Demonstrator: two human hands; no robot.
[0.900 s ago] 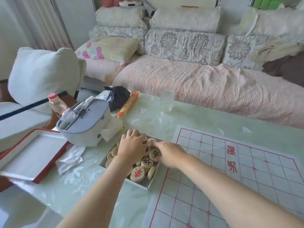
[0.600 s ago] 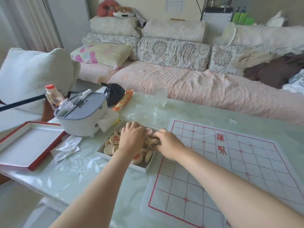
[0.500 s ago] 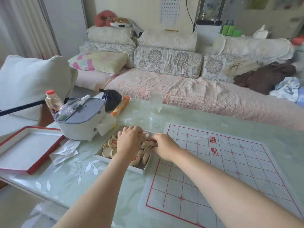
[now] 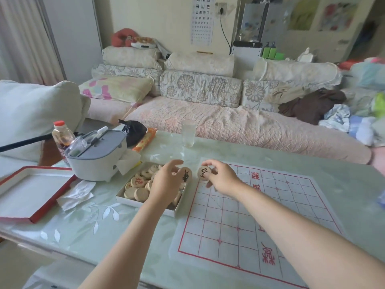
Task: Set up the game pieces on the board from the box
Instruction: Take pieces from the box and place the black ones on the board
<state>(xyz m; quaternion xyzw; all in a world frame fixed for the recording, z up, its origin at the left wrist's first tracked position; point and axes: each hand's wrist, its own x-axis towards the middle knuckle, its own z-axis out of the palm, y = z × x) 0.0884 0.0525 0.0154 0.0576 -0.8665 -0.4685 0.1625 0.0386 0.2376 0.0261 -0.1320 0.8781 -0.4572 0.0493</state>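
Pale green glass covers the table (image 4: 87,226) across the lower half of the head view, with a pink-covered sofa (image 4: 229,122) and its flowered cushions behind it. Lower right of centre lies the board (image 4: 239,215), a white sheet with a red grid. Just beside its left edge sits the open white box (image 4: 143,202), holding a heap of round wooden pieces (image 4: 137,187).

The left hand (image 4: 166,184) hangs over the right side of the box, thumb and fingers curled round one dark-marked piece (image 4: 186,174) held up on edge. The right hand (image 4: 223,178) is above the board's upper left corner, pinching a second piece (image 4: 204,173) with a black character between thumb and fingertips. The two lifted pieces are near each other but apart.

At the left edge lies a red-rimmed lid (image 4: 31,192), with a grey container (image 4: 98,159) between it and the box. A clear glass (image 4: 188,133) stands at the table's far edge.
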